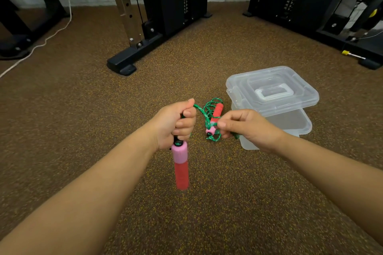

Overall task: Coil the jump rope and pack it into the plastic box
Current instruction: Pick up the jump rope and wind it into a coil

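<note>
Jump rope (pixel 207 112) and plastic box (pixel 275 107) bear no legible writing.

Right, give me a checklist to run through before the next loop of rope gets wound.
1. Left hand shut firmly on the green braided rope, with one pink-and-red foam handle hanging below the fist: ok.
2. Right hand pinching the rope, ready to feed: ok.
3. Second pink-and-red foam handle free to follow: cannot tell, loose rope lies tangled around it on the speckled brown floor.
4. Rope coiled: not ok, most is still a heap on the floor.
5. Clear plastic box open for packing: not ok, its clear lid sits askew on top, covering part of the opening.
</note>
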`<state>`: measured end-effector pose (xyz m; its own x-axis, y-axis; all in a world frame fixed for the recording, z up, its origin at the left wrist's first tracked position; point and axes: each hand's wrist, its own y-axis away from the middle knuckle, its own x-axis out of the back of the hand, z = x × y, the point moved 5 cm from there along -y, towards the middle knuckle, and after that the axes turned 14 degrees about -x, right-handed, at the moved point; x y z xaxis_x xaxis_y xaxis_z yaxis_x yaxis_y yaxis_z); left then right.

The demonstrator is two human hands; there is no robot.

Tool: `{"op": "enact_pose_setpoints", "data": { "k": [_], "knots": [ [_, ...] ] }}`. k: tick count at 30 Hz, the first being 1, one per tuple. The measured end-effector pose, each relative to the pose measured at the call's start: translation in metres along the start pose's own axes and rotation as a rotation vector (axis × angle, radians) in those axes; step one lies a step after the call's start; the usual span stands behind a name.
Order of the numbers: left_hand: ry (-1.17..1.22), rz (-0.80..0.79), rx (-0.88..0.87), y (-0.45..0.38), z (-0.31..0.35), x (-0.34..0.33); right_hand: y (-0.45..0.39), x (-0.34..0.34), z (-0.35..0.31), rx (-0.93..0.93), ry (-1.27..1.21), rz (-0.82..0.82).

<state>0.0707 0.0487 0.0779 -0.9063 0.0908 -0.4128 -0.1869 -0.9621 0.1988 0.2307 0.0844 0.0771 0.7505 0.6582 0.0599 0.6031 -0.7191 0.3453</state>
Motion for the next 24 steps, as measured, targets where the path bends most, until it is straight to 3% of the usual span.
{"op": "enact_pose_setpoints", "data": {
  "k": [4,9,14,17,21,24],
  "knots": [
    [0.052,-0.013,-0.013,0.0,0.007,0.002,-0.001,-0.005,0.028,-0.151,0.175,-0.079],
    [-0.036,-0.076,0.053,0.001,-0.012,-0.006,-0.017,0.017,0.041,-0.183,0.519,0.225],
    [-0.034,-0.12,0.097,0.001,-0.019,-0.017,-0.019,-0.009,0.028,-0.04,0.438,0.061],
    [-0.014,-0.144,0.11,0.0,-0.02,-0.021,-0.019,-0.019,0.021,0.063,0.437,0.09],
    [0.015,-0.125,0.075,0.0,-0.013,-0.019,-0.019,-0.016,0.019,0.057,0.249,0.167],
    [0.044,-0.092,0.032,0.0,-0.007,-0.014,-0.017,-0.014,0.031,-0.007,0.449,0.221]
  ]
}}
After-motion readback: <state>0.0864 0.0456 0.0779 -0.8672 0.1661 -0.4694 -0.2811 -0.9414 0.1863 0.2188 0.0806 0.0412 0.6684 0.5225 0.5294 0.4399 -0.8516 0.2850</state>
